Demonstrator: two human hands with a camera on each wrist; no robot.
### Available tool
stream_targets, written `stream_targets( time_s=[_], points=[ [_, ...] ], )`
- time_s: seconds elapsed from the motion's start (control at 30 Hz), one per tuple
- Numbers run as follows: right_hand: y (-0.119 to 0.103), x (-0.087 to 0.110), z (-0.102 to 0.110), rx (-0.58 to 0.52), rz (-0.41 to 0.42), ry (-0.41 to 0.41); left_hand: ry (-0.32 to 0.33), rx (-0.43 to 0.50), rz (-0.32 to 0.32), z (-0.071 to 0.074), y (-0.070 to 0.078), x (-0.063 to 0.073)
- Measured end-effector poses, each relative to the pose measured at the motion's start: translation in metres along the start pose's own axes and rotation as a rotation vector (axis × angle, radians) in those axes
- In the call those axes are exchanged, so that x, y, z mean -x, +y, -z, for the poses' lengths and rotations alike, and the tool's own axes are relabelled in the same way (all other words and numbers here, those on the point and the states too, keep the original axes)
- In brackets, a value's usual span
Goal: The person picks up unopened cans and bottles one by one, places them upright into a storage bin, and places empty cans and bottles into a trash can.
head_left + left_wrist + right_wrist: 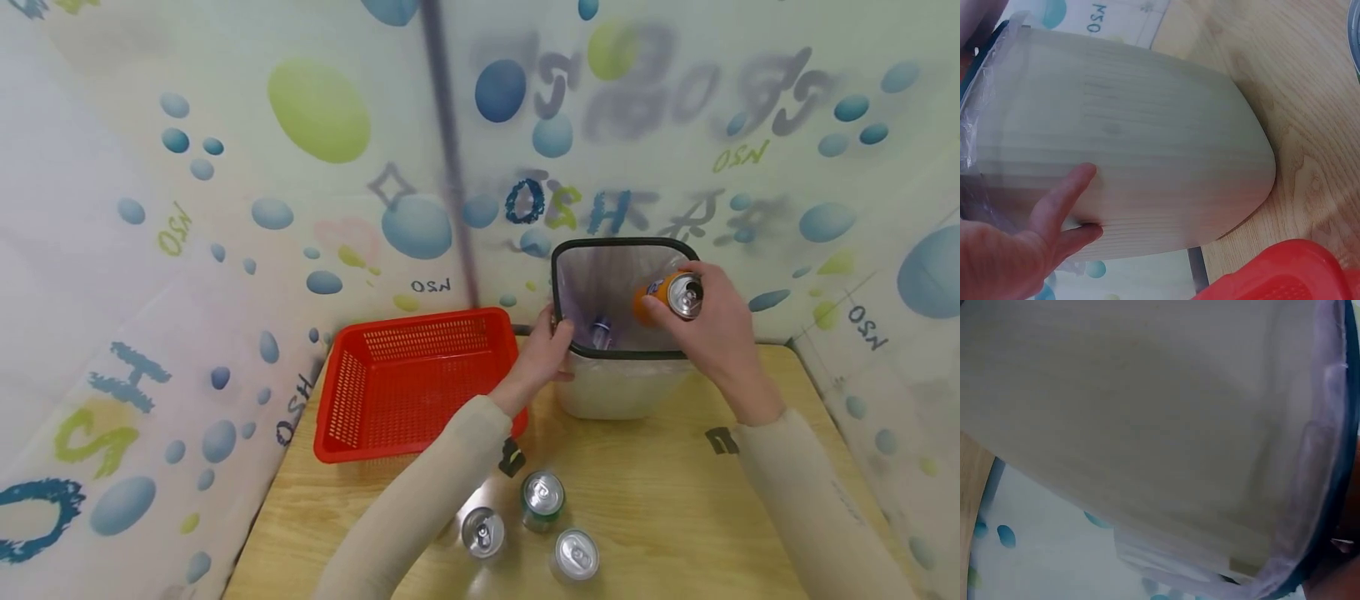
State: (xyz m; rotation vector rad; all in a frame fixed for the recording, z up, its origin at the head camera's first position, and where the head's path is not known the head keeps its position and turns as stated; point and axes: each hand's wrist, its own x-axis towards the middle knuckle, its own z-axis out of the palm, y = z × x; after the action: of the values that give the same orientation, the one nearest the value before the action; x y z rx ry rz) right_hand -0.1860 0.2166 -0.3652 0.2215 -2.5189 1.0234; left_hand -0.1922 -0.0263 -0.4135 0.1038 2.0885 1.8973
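My right hand grips an orange soda can over the mouth of a pale trash bin. The can is tilted, its opened top facing me. My left hand holds the bin at the left of its dark rim; in the left wrist view, two fingers touch the bin's outer wall. Inside the bin's clear liner lies a small bottle. The right wrist view is mostly filled by the bin wall, with only a bit of the hand at the right edge.
A red plastic basket stands left of the bin. Three silver-topped cans stand near the front: one green-edged can, one can by my left sleeve and another can. Patterned sheeting walls the wooden table.
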Motion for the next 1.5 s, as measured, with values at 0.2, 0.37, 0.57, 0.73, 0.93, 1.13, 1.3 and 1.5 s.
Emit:
stream_targets(
  time_s=[0.2,0.37,0.57,0.73,0.93,1.13,1.3,1.5],
  points=[
    [0.003,-0.006,-0.006,0.064,-0.014,-0.092,0.002,0.003,-0.002,0.001,0.000,0.001],
    [0.004,-0.009,-0.008,0.098,-0.019,-0.138,0.003,-0.002,0.003,0.001,-0.001,0.001],
    [0.004,-0.011,-0.009,0.167,-0.012,-0.188,0.004,-0.001,0.001,-0.001,-0.002,0.000],
    [0.005,-0.009,-0.007,0.177,-0.009,-0.200,0.006,-0.004,0.010,-0.001,0.001,-0.001],
    [0.008,-0.005,-0.001,0.098,0.023,-0.097,0.013,-0.012,0.018,-0.003,0.002,-0.002],
    [0.018,0.014,0.007,-0.035,0.113,0.187,0.010,-0.015,0.017,-0.003,0.000,0.000],
    [0.028,0.035,0.014,-0.129,0.102,0.388,0.010,-0.014,0.018,-0.003,-0.001,0.001],
    [0.041,0.053,0.017,-0.163,-0.187,0.285,0.008,-0.004,0.013,-0.001,0.001,0.001]
  ],
)
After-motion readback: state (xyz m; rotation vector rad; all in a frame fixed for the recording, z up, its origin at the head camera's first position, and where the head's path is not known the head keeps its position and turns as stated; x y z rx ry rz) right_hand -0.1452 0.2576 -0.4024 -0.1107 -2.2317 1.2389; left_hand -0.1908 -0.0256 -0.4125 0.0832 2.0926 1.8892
